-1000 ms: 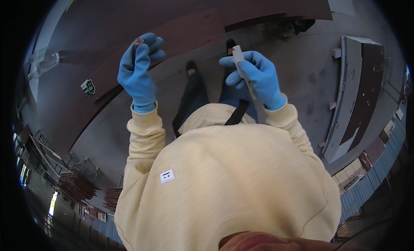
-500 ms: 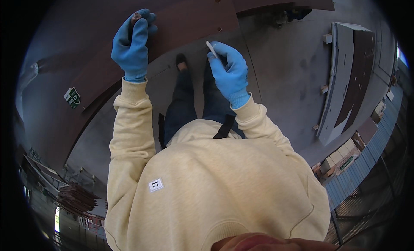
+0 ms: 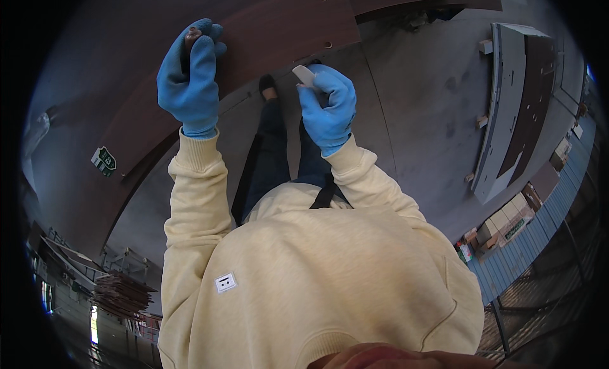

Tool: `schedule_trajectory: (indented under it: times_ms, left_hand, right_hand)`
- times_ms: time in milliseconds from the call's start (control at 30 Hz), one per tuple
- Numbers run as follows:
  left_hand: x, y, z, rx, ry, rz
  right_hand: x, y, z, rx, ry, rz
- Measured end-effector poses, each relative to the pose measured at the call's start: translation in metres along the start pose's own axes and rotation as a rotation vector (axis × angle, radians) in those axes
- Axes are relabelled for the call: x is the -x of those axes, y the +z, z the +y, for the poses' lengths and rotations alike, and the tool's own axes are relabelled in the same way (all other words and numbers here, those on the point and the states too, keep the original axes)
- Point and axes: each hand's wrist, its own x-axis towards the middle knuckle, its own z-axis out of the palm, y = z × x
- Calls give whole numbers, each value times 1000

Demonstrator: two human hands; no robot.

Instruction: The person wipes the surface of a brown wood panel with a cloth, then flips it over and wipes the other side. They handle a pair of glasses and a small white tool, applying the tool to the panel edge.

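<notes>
My left hand (image 3: 190, 83), in a blue glove, is raised over the dark reddish-brown panel (image 3: 279, 26). Its fingers are closed round a small brown lump (image 3: 192, 36), which pokes out between thumb and forefinger; exactly what it is cannot be made out. To its right, my right hand (image 3: 328, 109), gloved the same way, pinches a small flat whitish blade-like piece (image 3: 304, 75) between thumb and fingers. That piece points up and left toward the panel's near edge. No contact shows between either held thing and the panel.
Two round holes, one of them a hole (image 3: 328, 45) near the panel's edge, mark its surface. A green and white sticker (image 3: 104, 161) is on its left part. Stacked grey and brown panels (image 3: 514, 109) rest on blocks at right. Cartons (image 3: 507, 220) lie farther right.
My right hand has moved slightly left and down, turning the whitish piece so its flat face shows. My left hand has shifted a little left and down, still holding the brown lump.
</notes>
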Motion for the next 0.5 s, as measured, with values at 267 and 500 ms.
schedule_trajectory:
  times_ms: [267,500]
  left_hand:
    - [1,1,3,-3,-24,-11]
    - [0,-1,0,-28,-2,-17]
  right_hand:
    - [9,19,3,-4,77,111]
    - [6,23,-1,-26,110,138]
